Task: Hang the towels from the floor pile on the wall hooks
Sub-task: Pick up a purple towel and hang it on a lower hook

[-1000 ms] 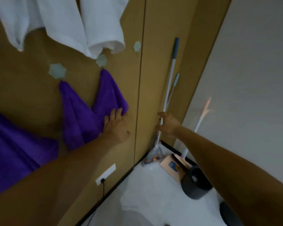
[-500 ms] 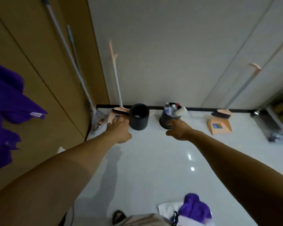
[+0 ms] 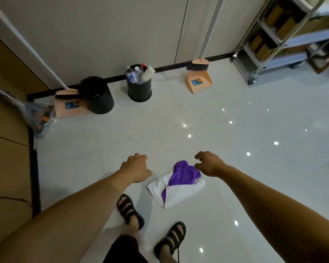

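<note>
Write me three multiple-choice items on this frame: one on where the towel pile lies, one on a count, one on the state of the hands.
1. Where is the towel pile?
A. in a bin
B. on the floor in front of the feet
C. on the shelf cart

2. How many black bins stand by the wall?
A. one
B. two
C. four

3. What are the hands doing?
A. both hold nothing
B. the left grips a broom
C. the right holds a bottle

Answers:
1 B: the purple towel and the white towel lie on the floor tiles.
2 B: an empty bin and a bin with bottles.
3 A: left hand and right hand hang loosely curled above the floor.
</note>
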`<state>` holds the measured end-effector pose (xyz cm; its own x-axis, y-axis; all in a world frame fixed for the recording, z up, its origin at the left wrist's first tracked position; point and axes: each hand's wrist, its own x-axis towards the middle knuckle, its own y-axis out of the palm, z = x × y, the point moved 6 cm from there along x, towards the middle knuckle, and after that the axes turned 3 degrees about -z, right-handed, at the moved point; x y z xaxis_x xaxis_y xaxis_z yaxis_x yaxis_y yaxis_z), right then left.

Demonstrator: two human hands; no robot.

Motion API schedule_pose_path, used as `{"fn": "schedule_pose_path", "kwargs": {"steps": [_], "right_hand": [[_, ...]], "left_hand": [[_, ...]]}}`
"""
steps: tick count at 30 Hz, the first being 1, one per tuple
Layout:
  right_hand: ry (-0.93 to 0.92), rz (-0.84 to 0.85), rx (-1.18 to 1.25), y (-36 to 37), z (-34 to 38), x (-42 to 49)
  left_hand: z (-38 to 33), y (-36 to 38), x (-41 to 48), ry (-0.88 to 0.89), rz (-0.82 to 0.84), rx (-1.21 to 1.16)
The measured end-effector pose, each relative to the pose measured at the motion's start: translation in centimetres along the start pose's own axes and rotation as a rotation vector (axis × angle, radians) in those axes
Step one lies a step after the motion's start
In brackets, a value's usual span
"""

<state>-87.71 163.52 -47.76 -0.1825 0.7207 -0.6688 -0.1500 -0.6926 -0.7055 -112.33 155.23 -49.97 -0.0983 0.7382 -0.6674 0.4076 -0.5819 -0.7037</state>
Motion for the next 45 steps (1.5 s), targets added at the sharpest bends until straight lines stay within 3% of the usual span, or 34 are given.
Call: {"fn": "schedule_pose_path", "kwargs": {"steps": [8,18,23,30,34,38,45], "right_hand": [[0.074,0.097,0.041,8.3,-5.1,7.8],[0.11,0.174,0.073,24.3,-12.7,26.2],[0.148,0.134,0.02,32.4,-18.1,35.8],[0.155,-0.022,-0.092,37.9,-24.3,46.3],[0.117,-0.094,-0.284,38.3,-25.1,46.6],[-0.029,-0.172,-0.288,35.0,-23.0,42.0],[-0.294,-0.236,-0.167,21.9,-16.4,28.9]], "left_hand": [[-1.2,8.9,9.0,0.014,0.138,-0.025],[-1.0,23.0,26.2,-0.055,0.139,-0.142],[-1.7,31.9,34.6,-0.06,0.112,-0.143],[-2.1,40.6,41.9,-0.036,0.054,-0.184],[-1.7,41.8,42.1,-0.037,0.06,-0.182],[-2.3,39.5,39.0,-0.058,0.11,-0.165],[-8.0,26.8,29.7,0.025,0.148,-0.175]]}}
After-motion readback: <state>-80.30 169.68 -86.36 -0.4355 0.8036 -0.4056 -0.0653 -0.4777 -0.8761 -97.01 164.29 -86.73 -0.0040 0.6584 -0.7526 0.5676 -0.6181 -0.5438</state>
